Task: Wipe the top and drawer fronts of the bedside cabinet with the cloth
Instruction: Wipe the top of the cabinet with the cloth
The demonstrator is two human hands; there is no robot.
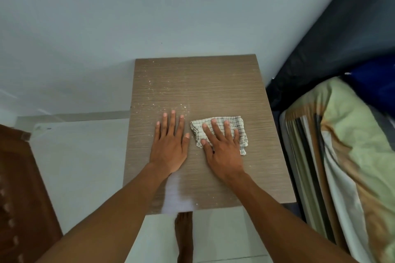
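Observation:
The bedside cabinet's wood-grain top [203, 83] fills the middle of the view, seen from above; its drawer fronts are hidden below the front edge. White specks of dust lie on its left and middle parts. A folded white cloth with a dark check pattern [239, 126] lies on the right half of the top. My right hand [222, 145] lies flat on the cloth, fingers spread, pressing it down. My left hand [171, 145] rests flat and empty on the bare top just left of the cloth.
A pale wall [128, 17] stands behind the cabinet. A bed with a green and striped cover [346, 156] runs along the right side. A brown wooden piece of furniture [19, 188] stands at the left. White floor tiles [81, 156] and a bare foot [183, 237] show below.

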